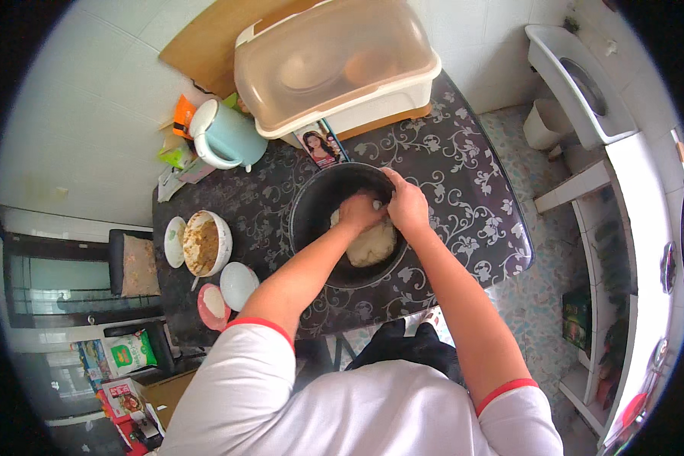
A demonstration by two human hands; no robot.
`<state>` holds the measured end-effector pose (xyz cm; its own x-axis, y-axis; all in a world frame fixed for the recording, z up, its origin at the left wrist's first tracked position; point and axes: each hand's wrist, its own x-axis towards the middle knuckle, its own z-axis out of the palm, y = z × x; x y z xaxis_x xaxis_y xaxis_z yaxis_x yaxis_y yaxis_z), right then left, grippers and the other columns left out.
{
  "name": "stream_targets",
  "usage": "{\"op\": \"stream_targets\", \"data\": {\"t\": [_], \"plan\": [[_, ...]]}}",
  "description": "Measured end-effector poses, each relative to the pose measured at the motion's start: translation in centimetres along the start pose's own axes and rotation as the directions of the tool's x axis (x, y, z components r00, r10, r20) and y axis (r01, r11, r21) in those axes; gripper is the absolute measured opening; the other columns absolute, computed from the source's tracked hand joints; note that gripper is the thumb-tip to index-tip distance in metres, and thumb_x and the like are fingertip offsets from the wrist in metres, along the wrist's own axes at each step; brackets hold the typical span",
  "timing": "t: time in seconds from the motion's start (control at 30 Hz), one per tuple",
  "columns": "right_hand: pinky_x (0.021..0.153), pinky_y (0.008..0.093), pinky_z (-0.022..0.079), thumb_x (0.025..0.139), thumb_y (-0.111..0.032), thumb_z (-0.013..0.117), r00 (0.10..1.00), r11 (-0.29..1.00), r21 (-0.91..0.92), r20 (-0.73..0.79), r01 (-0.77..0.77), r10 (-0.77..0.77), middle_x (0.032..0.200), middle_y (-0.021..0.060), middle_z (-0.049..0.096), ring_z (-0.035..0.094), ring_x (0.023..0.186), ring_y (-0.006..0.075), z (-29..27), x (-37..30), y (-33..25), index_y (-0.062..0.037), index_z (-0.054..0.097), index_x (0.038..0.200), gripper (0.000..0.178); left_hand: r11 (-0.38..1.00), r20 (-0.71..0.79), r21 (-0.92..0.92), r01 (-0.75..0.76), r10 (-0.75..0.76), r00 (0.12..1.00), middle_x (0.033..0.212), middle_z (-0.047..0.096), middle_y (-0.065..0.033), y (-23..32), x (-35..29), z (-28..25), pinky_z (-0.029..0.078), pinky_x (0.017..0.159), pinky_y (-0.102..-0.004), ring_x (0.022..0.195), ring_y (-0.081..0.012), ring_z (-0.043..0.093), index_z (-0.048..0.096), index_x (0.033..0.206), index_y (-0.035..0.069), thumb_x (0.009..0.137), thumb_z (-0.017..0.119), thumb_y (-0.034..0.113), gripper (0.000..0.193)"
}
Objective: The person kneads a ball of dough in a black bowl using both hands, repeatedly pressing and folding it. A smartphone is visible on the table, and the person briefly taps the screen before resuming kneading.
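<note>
A pale lump of dough (372,247) lies in a deep black pot (305,228) at the middle of the table. My left hand (361,212) reaches down inside the pot, its fingers curled against the far side of the dough. Over the pot's right far rim is my right hand (407,204), closed on the edge with its fingertips reaching inward near my left hand. My wrists partly cover the dough, and some of the left fingertips are hidden.
Left of the pot stand a bowl of brown mixture (204,245), a white bowl (239,286) and a pink bowl of white powder (214,302). Behind are a light-blue kettle (232,135), a small printed box (321,144) and a large lidded container (334,68). The table's edge (520,228) curves at right.
</note>
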<state>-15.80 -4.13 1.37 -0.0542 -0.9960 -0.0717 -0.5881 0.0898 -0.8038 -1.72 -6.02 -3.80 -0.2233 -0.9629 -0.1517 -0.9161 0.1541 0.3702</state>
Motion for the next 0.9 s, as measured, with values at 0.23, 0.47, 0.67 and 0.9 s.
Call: {"op": "stream_targets", "data": {"t": [0.23, 0.47, 0.67, 0.9], "plan": [[0.084, 0.0446, 0.049, 0.079, 0.003, 0.051, 0.998, 0.998, 0.050, -0.051, 0.035, -0.032, 0.103, 0.0173, 0.067, 0.062, 0.097, 0.0365, 0.7, -0.6, 1.3, -0.0204, 0.057, 0.126, 0.053, 0.938, 0.247, 0.175, -0.299, 0.252, 0.936, 0.105, 0.063, -0.0172, 3.0, -6.4, -4.2, 0.048, 0.084, -0.0473, 0.098, -0.0366, 0.060, 0.070, 0.103, 0.016, 0.073, 0.068, 0.045, 0.042], [0.081, 0.0462, 0.049, 0.081, 0.004, 0.050, 0.999, 0.993, 0.108, -0.030, 0.040, -0.037, 0.097, 0.0209, 0.066, 0.062, 0.092, 0.0393, 0.9, -1.6, 1.0, -0.0195, 0.057, 0.126, 0.051, 0.984, 0.177, 0.085, -0.156, 0.139, 0.974, 0.094, 0.066, -0.0155, 1.6, -3.8, 1.0, 0.051, 0.075, -0.0467, 0.086, -0.0340, 0.063, 0.066, 0.092, 0.008, 0.077, 0.064, 0.032, 0.028], [0.079, 0.0467, 0.049, 0.080, 0.005, 0.050, 1.000, 0.998, 0.068, 0.013, 0.011, -0.012, 0.096, 0.0214, 0.066, 0.062, 0.090, 0.0397, 0.5, -1.6, 0.9, -0.0182, 0.057, 0.127, 0.053, 0.925, -0.289, 0.023, -0.378, 0.368, 0.884, 0.082, 0.067, -0.0149, -1.9, 0.2, 4.4, 0.052, 0.070, -0.0459, 0.076, -0.0351, 0.065, 0.066, 0.089, 0.008, 0.077, 0.063, 0.029, 0.025], [0.080, 0.0470, 0.049, 0.078, 0.007, 0.051, 0.991, 0.995, 0.073, -0.123, 0.062, -0.053, 0.096, 0.0227, 0.066, 0.062, 0.090, 0.0414, 1.3, -1.3, 1.3, -0.0156, 0.056, 0.127, 0.054, 0.985, -0.090, 0.111, -0.131, 0.142, 0.986, 0.091, 0.068, -0.0152, -2.2, 3.3, 3.5, 0.051, 0.073, -0.0458, 0.084, -0.0356, 0.065, 0.068, 0.090, 0.009, 0.083, 0.056, 0.028, 0.024]]}}
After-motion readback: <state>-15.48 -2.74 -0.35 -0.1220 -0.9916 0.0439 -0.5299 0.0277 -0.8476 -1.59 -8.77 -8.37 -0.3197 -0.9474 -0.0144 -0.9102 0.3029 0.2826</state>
